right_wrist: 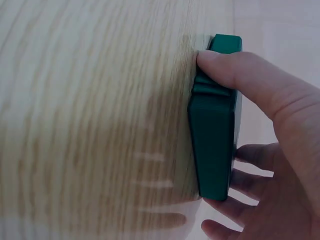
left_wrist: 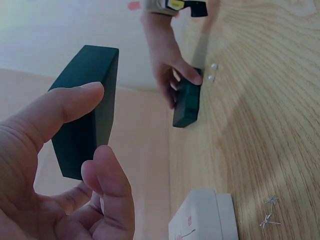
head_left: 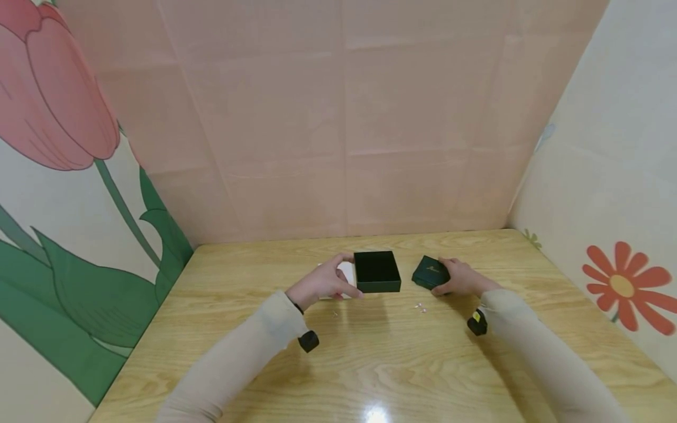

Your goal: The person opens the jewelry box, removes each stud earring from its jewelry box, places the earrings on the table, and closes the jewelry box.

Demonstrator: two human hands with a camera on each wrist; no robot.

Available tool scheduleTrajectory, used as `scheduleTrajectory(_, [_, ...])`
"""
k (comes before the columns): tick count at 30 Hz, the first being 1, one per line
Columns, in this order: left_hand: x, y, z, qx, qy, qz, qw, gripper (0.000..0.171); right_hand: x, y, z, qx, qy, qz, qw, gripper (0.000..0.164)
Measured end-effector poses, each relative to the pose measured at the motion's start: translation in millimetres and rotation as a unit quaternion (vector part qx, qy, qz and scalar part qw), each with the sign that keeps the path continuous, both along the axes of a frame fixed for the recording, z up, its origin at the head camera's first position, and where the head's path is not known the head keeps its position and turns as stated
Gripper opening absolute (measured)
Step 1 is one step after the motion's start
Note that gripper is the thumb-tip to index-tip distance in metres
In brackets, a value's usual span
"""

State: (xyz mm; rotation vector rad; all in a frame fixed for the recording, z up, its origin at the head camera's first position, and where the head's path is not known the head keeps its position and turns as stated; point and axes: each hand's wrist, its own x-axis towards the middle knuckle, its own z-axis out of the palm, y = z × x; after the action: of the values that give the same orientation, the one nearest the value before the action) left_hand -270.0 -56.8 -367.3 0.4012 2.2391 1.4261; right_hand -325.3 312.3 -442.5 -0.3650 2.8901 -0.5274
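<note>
My left hand (head_left: 321, 283) holds a dark green open-topped box (head_left: 378, 285) up over the table, its dark hollow inside showing in the head view. In the left wrist view the thumb lies along one side of this box (left_wrist: 82, 130), with the fingers around the other edge. On the right, my right hand (head_left: 461, 278) grips a flat dark green case (head_left: 429, 271) with gold lettering on its top. Its thumb presses one side of the case (right_wrist: 212, 145), by some folds, while the fingers reach round the opposite side. The case sits at the tabletop.
A white box (left_wrist: 202, 217) with a small red mark stands on the wooden table (head_left: 328, 376), partly behind my left hand. Small silvery star-shaped pieces (left_wrist: 270, 219) lie near it. Two small pearl-like pieces (left_wrist: 213, 72) lie near the case. Printed cloth walls enclose the table.
</note>
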Motion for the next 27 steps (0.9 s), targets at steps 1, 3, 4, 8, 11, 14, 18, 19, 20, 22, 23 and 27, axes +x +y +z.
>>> scheduleTrajectory(1, [0.5, 0.3, -0.1, 0.000, 0.000, 0.000, 1.0000, 0.087, 0.0, 0.3, -0.3, 0.000, 0.002, 0.000, 1.000, 0.103])
scheduleTrajectory(3, [1.5, 1.0, -0.4, 0.000, -0.001, 0.001, 1.0000, 0.087, 0.1, 0.2, 0.0, 0.001, 0.004, -0.001, 1.000, 0.102])
scheduleTrajectory(4, [1.8, 1.4, -0.8, 0.001, -0.002, 0.001, 1.0000, 0.087, 0.1, -0.3, 0.7, 0.003, 0.005, 0.001, 1.000, 0.102])
scheduleTrajectory(8, [3.1, 1.8, -2.4, 0.003, -0.005, 0.001, 1.0000, 0.086, -0.7, -4.2, 8.4, -0.008, 0.003, 0.010, 1.000, 0.102])
scheduleTrajectory(11, [3.3, 1.0, -2.7, 0.002, -0.004, 0.001, 1.0000, 0.085, -1.4, -7.7, 21.1, -0.036, -0.002, 0.018, 0.999, 0.100])
scheduleTrajectory(14, [2.6, 0.6, -2.0, -0.003, -0.001, 0.002, 1.0000, 0.085, -2.1, -10.3, 36.3, -0.073, -0.003, 0.025, 0.997, 0.097])
scheduleTrajectory(18, [1.5, 0.9, -1.3, -0.004, 0.000, 0.001, 1.0000, 0.084, -2.6, -16.1, 54.7, -0.119, 0.003, 0.038, 0.992, 0.094])
scheduleTrajectory(19, [1.4, 1.0, -1.4, -0.003, 0.000, 0.000, 1.0000, 0.084, -2.1, -18.1, 59.3, -0.127, 0.005, 0.043, 0.991, 0.094])
scheduleTrajectory(20, [1.3, 1.0, -1.5, -0.002, 0.000, -0.001, 1.0000, 0.084, -1.4, -20.5, 64.1, -0.137, 0.004, 0.046, 0.990, 0.093])
scheduleTrajectory(22, [1.3, 1.0, -1.8, 0.001, -0.002, -0.003, 1.0000, 0.083, 1.5, -25.7, 74.9, -0.155, -0.003, 0.050, 0.987, 0.093])
scheduleTrajectory(23, [1.3, 0.9, -2.0, 0.002, -0.004, -0.005, 1.0000, 0.083, 2.7, -28.4, 80.1, -0.165, -0.004, 0.054, 0.985, 0.092])
scheduleTrajectory(27, [1.5, 0.4, -2.8, 0.003, -0.008, -0.009, 0.9999, 0.083, 9.6, -41.8, 100.6, -0.191, 0.001, 0.071, 0.979, 0.088])
